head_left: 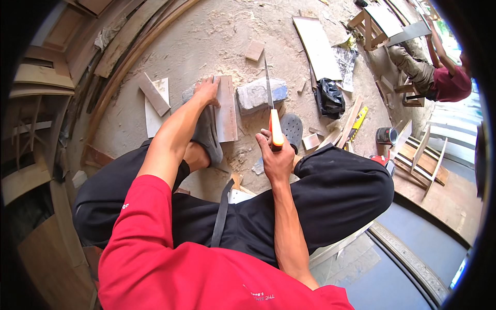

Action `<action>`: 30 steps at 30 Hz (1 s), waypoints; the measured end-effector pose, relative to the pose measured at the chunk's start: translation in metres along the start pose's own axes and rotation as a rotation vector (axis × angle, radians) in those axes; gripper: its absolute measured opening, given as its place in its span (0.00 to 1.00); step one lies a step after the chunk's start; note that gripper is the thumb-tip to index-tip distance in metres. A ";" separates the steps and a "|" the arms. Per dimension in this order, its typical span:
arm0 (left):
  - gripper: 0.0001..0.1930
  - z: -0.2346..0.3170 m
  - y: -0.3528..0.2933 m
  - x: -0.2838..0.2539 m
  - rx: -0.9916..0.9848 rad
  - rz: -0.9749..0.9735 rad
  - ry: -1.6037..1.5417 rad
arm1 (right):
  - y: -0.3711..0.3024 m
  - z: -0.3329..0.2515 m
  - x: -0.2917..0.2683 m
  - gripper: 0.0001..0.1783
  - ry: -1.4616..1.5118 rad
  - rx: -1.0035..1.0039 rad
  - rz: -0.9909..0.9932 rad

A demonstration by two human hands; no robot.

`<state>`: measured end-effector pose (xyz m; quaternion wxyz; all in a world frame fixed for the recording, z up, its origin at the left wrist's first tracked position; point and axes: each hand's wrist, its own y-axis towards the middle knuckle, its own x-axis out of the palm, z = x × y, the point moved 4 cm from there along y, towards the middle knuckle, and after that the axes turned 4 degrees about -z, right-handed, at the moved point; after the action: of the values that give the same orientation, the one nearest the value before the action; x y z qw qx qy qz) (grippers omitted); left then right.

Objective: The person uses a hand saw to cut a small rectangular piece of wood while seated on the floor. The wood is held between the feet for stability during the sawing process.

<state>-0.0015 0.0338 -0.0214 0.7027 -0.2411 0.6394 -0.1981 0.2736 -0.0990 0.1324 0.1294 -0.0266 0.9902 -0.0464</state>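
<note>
My right hand (279, 161) is wrapped round the orange and white handle of a handsaw (276, 126). The saw's narrow blade points away from me, passing over a whitish block with a blue patch (261, 95). To the left, my left hand (206, 92) grips the far left edge of a flat wooden board (226, 111), fingers at its edge. This board lies lengthwise between my left shoe (206, 137) and the block. The blade is apart from the board. My right shoe (292, 132) stands right of the saw handle.
Wood offcuts (254, 51) and sawdust lie on the floor. Right of me are a black plastic bag (329, 98), a yellow tool (359, 121) and a can (386, 136). Long planks (132, 39) line the left. At far right another person (449, 82) holds a saw (409, 34).
</note>
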 end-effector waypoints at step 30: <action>0.50 -0.005 0.014 0.000 -0.091 0.108 -0.459 | -0.009 -0.001 0.030 0.18 -0.136 0.214 -0.200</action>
<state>-0.0072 0.0439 -0.0301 0.8276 -0.2767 0.4832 -0.0712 0.2449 -0.1102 0.1264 0.1929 -0.1140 0.9609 -0.1624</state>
